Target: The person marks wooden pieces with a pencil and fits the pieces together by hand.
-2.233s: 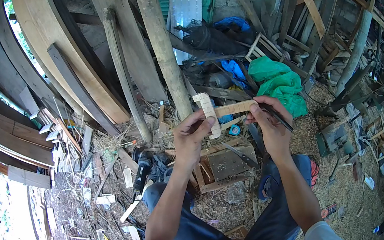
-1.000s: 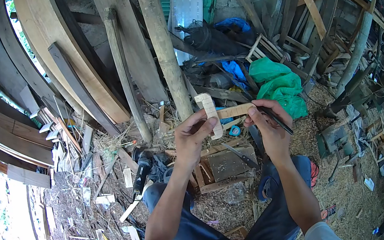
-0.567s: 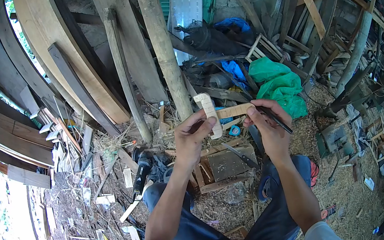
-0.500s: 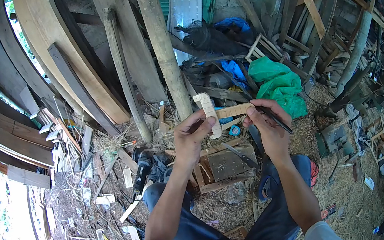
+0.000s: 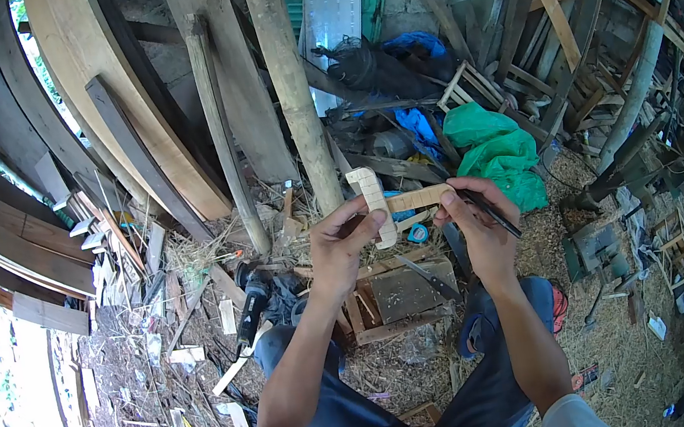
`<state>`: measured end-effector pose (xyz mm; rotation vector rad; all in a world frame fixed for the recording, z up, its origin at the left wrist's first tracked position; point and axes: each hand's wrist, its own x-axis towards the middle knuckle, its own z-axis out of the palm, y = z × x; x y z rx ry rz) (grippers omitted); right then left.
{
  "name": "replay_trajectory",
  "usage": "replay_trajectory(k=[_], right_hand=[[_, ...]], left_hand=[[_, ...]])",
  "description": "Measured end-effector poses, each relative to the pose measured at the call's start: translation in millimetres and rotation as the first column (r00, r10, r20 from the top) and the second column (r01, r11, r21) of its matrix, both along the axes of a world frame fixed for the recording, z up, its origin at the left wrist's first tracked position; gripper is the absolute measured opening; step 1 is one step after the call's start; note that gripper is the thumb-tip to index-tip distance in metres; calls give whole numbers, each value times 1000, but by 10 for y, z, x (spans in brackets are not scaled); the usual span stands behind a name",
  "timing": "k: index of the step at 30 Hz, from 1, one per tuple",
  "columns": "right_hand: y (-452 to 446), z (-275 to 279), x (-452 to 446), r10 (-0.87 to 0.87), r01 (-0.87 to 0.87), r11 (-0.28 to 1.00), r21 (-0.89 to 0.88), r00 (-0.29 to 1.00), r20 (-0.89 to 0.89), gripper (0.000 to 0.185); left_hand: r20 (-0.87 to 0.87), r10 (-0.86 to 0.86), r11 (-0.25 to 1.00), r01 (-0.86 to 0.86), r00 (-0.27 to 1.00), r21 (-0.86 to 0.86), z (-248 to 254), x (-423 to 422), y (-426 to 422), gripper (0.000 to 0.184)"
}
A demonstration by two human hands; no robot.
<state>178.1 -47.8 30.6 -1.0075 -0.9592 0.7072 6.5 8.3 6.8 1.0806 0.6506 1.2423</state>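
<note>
Slight shift since earliest frame: right hand (image 5: pixel 487 234), pinching pale strip (image 5: pixel 421 197) and gripping slim dark stick (image 5: pixel 502 221), has thumb nearer crosspiece (image 5: pixel 370 186). Left hand (image 5: pixel 338 245) pinches crosspiece. Uneven pressure could twist strip; shared grip could drop stick. Wooden piece T-like, hook-ended, line-marked; held up, appearing beyond wooden block's (image 5: pixel 414 291) far edge.

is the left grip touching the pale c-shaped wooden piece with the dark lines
Touching. The head view shows it: the left grip, a bare hand, has its thumb over the front of the pale C-shaped wooden piece.
</note>
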Motion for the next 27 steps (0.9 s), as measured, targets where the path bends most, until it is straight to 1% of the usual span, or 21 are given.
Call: replay_trajectory(k=[2, 4, 7, 14, 16, 21, 23, 24, 26, 27], right_hand=[[-7, 5, 3, 2, -2, 1000, -2, 1000, 30, 19], [-3, -6, 2, 3, -3, 1000, 4, 1000, 16, 19], [-9, 4, 2, 7, -7, 1000, 7, 1000, 15, 18], [-23, 21, -3, 6, -6, 1000, 6, 999, 31, 18], [-20, 20, -2, 8, -8, 1000, 0, 1000, 27, 18], [7, 11, 3, 7, -6, 1000, -5, 999, 36, 18], [11, -6, 45, -198, 177, 977, 118, 960, 198, 16], [-16, -12, 84, -196, 175, 978, 117, 960, 198, 16], [-102, -30, 158, -253, 156, 957, 244, 859, 445, 18], [-141, -19, 75, -250, 152, 958, 244, 859, 446, 18]], left_hand=[[8, -3, 1000, 3, 1000, -2, -5, -10, 3, 26], [-10, -43, 999, 43, 999, -11, -12, -39, 15, 30], [-36, -26, 1000, 26, 999, -3, 22, -25, -5, 27], [-39, -24, 1000, 25, 999, 8, 9, -20, -1, 27], [-33, -46, 998, 47, 998, 39, -7, -33, 17, 29], [-20, -19, 1000, 19, 1000, 15, -19, -26, 18, 30], [-5, -1, 1000, 1, 1000, 1, -31, -27, 27, 30], [-5, 17, 1000, -17, 1000, -7, -57, -32, 44, 30], [-3, 37, 999, -37, 999, -16, -70, -36, 55, 30], [3, 44, 999, -44, 999, -17, -56, -35, 52, 30]])
